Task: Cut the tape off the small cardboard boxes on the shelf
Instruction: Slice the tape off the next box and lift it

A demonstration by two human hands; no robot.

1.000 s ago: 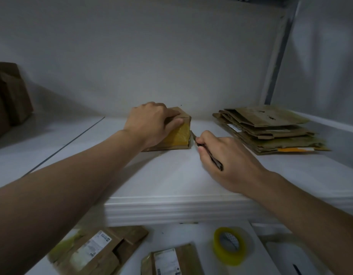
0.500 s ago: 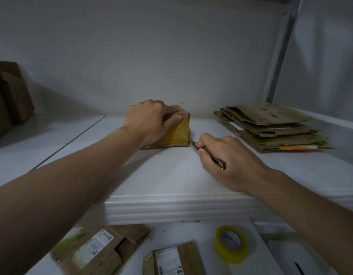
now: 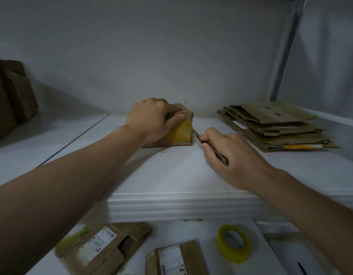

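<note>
1. Nearest, down low: a tape roll [image 3: 234, 243] & flat label boxes [image 3: 100, 247] lie under the shelf [image 3: 181, 203].
2. On the shelf, the right hand [image 3: 231, 157] is curled tight round a thin cutter [image 3: 217, 153]. The cutter's long way points up & left. Its tip is just beside the small box [image 3: 171, 143], low on the box's right side.
3. The small box sits mid-shelf, left of the rt hand & a bit further back. A yellow tape strip [image 3: 181, 132] covers its front.
4. The left hand [image 3: 153, 120] grips the box top, thumb on the tape strip.
5. My guess: the next cut goes at the right edge, so the rt hand is nearer.
6. The box is closed; can't tell what's inside.
7. Back right: a flat cardboard pile [image 3: 277, 126]. Far left: big brown boxes [image 3: 10, 96].
</note>
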